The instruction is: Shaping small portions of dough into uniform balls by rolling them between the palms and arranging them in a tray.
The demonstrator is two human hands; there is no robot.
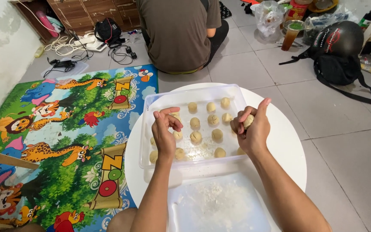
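Pale dough ball (248, 121) clamped in my right hand (250, 129); left hand (165, 129) fingers curled, empty, above tray (237, 92), nearer the balls (195, 123) directly below.

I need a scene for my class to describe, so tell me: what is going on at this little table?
A person seen from above works over a round white table. The right hand is closed around a pale dough ball; the left hand hovers, fingers curled, over a clear plastic tray holding rows of similar balls. A floured white sheet lies nearer the person. Another person sits on the tiled floor behind, back turned.
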